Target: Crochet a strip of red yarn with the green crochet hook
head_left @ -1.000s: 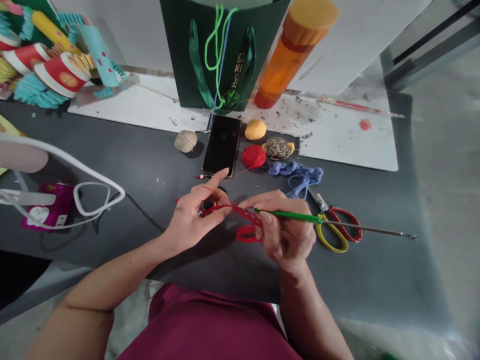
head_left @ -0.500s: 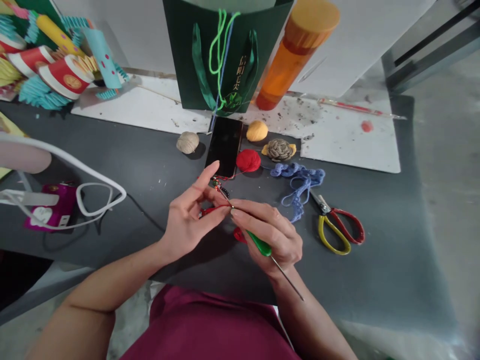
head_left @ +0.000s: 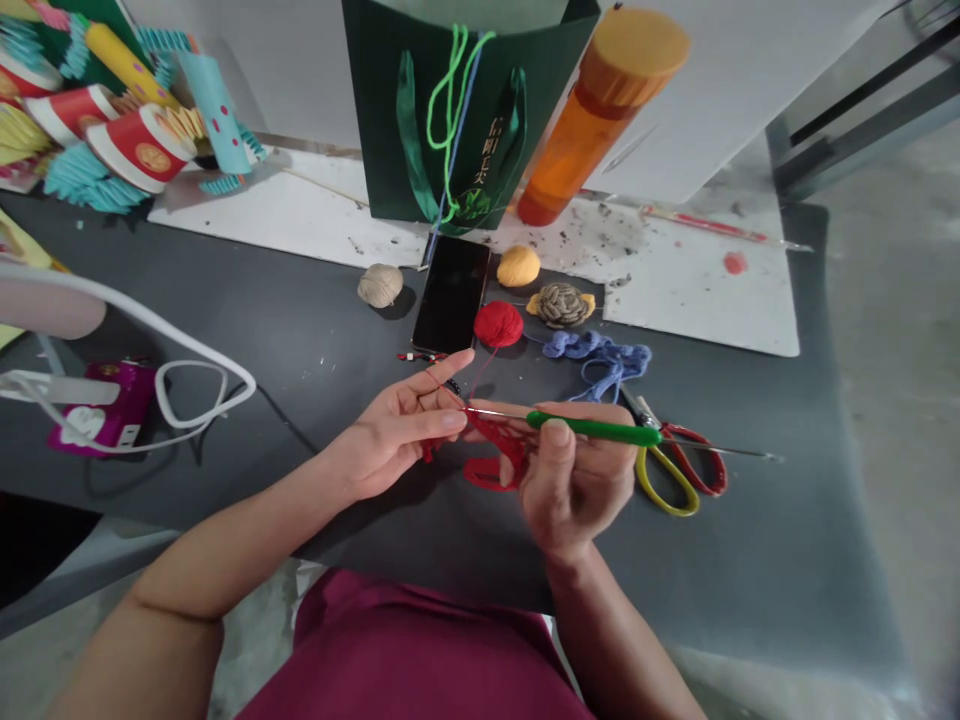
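Observation:
A green-handled crochet hook (head_left: pixel 600 428) lies across the fingers of my right hand (head_left: pixel 581 480), its thumb pressing on the grip. The thin metal tip points left and meets the red crochet piece (head_left: pixel 496 474) by my left fingertips. My left hand (head_left: pixel 401 425) pinches that piece between thumb and fingers, while its index finger stretches out with red yarn over it. From there a strand runs up to the red yarn ball (head_left: pixel 499 324). Part of the crochet work is hidden behind my fingers.
Behind my hands lie a phone (head_left: pixel 451 295), a beige yarn ball (head_left: pixel 380 286), a yellow ball (head_left: pixel 518 266) and blue crochet work (head_left: pixel 600 354). Scissors (head_left: pixel 679 460) lie right of my right hand. A green paper bag (head_left: pixel 465 130) and orange bottle (head_left: pixel 585 130) stand at the back.
My right hand has turned and moved right, swinging the hook from a downward slant to nearly level. More of the red crochet piece now shows. The left index finger has shifted right.

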Available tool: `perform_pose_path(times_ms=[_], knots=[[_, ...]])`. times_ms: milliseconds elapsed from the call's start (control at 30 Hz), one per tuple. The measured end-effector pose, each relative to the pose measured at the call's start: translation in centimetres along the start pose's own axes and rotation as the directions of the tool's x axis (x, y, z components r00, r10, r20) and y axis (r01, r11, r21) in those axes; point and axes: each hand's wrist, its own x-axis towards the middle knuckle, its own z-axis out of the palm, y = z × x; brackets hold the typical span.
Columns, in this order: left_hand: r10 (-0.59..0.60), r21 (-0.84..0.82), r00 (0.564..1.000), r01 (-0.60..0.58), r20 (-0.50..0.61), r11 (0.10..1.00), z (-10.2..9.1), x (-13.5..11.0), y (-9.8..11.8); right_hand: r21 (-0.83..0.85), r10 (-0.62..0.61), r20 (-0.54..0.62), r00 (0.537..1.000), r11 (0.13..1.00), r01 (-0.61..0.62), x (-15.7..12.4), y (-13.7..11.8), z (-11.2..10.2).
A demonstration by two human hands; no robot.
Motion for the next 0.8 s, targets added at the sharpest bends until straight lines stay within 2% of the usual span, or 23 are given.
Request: perform_pose_path(times_ms=[100, 167, 333, 400, 533, 667, 733, 800], knots=[[0.009, 0.025, 1.0, -0.01, 0.017, 1.0, -0.2, 0.1, 0.0, 0.126, 0.134, 0.071, 0.988, 0.982, -0.142, 0.2, 0.5, -0.1], [0.018, 0.035, 1.0, -0.019, 0.02, 0.999, -0.1, 0.1, 0.1, 0.239, 0.23, 0.144, 0.963, 0.936, -0.259, 0.6, 0.6, 0.0], [0.063, 0.097, 0.995, -0.071, 0.08, 0.993, 0.3, -0.2, 0.2, 0.476, 0.387, 0.388, 0.836, 0.693, -0.542, 1.4, -0.5, 0.9], [0.096, 0.129, 0.989, -0.111, 0.116, 0.985, 0.5, -0.3, 0.1, 0.521, 0.399, 0.398, 0.826, 0.643, -0.562, 1.2, -0.9, 1.4], [0.176, 0.15, 0.975, -0.196, 0.134, 0.969, 0.4, -0.2, -0.2, 0.564, 0.347, 0.292, 0.891, 0.69, -0.453, 0.5, -1.4, 2.2], [0.253, 0.201, 0.967, -0.249, 0.002, 0.947, 0.2, -0.2, -0.6, 0.477, 0.249, 0.202, 0.947, 0.819, -0.317, -0.1, -1.1, 2.1], [0.268, 0.213, 0.962, -0.252, -0.048, 0.944, 0.2, -0.1, -0.8, 0.35, 0.117, 0.168, 0.979, 0.921, -0.17, -0.2, -0.6, 1.8], [0.266, 0.208, 0.961, -0.246, -0.075, 0.947, 0.2, -0.1, -0.9, 0.19, -0.084, 0.162, 0.983, 0.98, 0.052, -0.1, -0.1, 1.5]])
